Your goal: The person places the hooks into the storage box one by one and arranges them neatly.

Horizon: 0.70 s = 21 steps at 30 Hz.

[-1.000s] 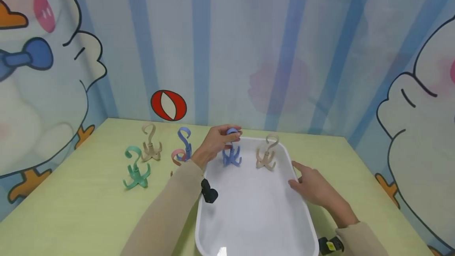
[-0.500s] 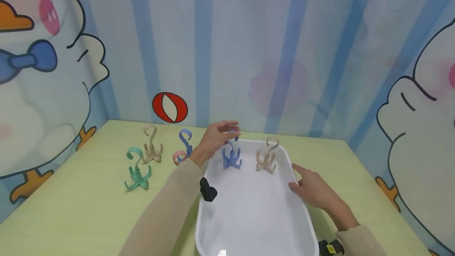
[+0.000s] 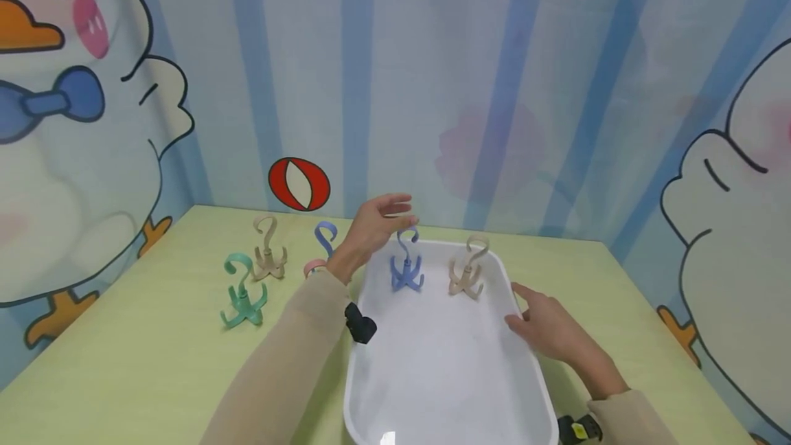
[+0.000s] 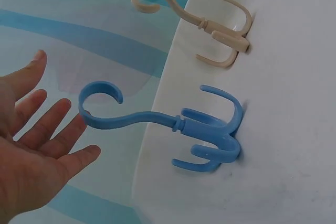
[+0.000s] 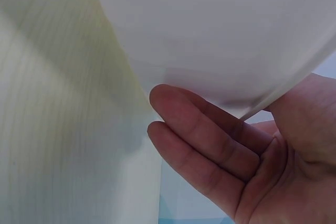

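A white tray [image 3: 445, 362] stands on the table. In its far end a blue rotating four-claw hanger hook [image 3: 406, 273] stands upright, left of a beige one [image 3: 465, 280]. My left hand [image 3: 373, 229] is beside the blue hook's curved top with its fingers spread. In the left wrist view this hand [image 4: 39, 150] holds nothing, and the blue hook [image 4: 207, 132] rests on its claws. At the tray's right side my right hand [image 3: 550, 325] grips the rim, thumb over it. The right wrist view shows its fingers [image 5: 199, 140] against the outer wall.
Left of the tray stand a green hook [image 3: 242, 304], a beige hook [image 3: 268, 263] and another blue hook [image 3: 325, 233]. A pink hook [image 3: 314, 266] is mostly hidden behind my left forearm. A striped cartoon backdrop [image 3: 420, 88] rises behind the table [image 3: 142, 356].
My left hand has let go of the blue hook's top and opened, rising slightly; the hook stays upright in the tray. My right hand has stayed at the rim.
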Each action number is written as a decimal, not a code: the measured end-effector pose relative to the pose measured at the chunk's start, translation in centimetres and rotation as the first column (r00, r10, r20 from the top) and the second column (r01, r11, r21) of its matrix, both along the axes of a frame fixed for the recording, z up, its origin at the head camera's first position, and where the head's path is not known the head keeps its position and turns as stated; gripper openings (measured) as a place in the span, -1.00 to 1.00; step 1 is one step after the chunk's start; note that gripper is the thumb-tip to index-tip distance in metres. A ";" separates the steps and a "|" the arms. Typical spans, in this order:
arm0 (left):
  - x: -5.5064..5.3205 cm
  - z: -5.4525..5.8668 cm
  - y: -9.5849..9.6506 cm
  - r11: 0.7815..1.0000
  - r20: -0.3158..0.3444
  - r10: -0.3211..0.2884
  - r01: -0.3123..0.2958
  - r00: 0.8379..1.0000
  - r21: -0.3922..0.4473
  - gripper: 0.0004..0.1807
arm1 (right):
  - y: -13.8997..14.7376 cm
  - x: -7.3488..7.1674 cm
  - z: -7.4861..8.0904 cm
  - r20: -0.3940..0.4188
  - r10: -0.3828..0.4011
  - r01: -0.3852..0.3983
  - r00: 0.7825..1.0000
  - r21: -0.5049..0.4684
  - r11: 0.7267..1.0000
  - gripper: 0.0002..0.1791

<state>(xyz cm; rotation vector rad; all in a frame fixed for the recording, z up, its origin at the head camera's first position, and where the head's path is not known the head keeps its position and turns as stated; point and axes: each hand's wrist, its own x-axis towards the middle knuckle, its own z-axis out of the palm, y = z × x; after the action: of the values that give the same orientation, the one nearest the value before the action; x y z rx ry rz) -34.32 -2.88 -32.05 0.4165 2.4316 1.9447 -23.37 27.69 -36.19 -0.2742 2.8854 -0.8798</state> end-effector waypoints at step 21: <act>3.6 3.3 -1.9 0.994 -0.073 -0.039 0.047 0.997 0.103 -0.35 | 0.1 -0.1 -0.2 0.005 0.016 -0.016 1.000 -0.002 1.000 -0.22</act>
<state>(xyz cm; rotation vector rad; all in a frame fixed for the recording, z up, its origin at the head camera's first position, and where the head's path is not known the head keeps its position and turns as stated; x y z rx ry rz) -30.77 -4.78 -28.79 0.5443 2.3469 2.0815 -23.49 27.83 -36.37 -0.2944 2.8731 -0.8800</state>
